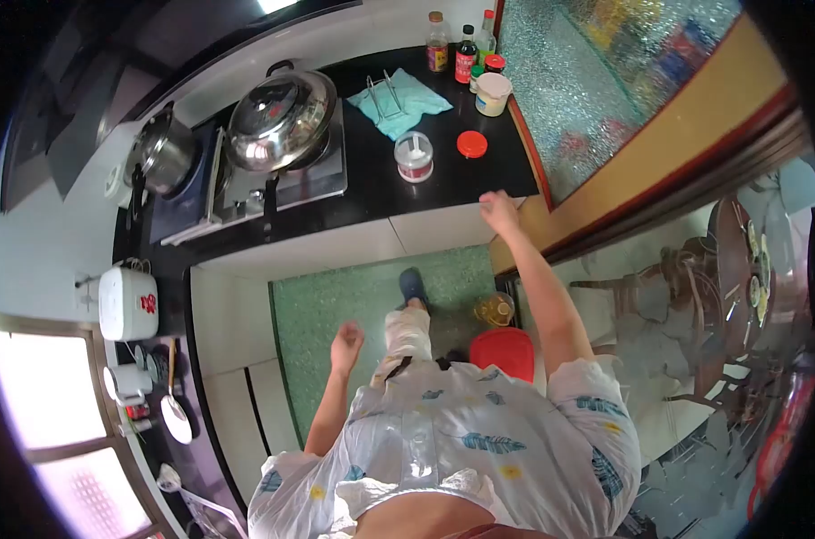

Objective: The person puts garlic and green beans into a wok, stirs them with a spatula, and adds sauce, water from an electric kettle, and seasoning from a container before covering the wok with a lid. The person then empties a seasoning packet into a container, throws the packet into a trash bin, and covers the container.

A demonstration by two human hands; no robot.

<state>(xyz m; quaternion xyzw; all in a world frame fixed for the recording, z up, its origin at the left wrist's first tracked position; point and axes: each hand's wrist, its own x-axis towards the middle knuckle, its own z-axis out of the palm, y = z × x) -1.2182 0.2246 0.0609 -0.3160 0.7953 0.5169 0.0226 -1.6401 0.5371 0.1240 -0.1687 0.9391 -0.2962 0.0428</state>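
My right hand (499,214) is loosely curled just in front of the counter edge, and I see nothing in it. My left hand (347,346) hangs lower, over the green floor, its fingers smeared by motion. Nearest my right hand, on the black counter (372,196), stands a clear jar (414,158) with white contents and no lid on it. A round red lid (471,144) lies to its right. Behind them a wire rack (386,97) rests on a light blue cloth (425,94).
A lidded wok (282,117) and a steel pot (165,153) sit on the stove at left. Several sauce bottles (466,56) and a white-lidded jar (493,94) stand in the corner. A red stool (502,353) and a jug of yellow liquid (495,310) are on the floor.
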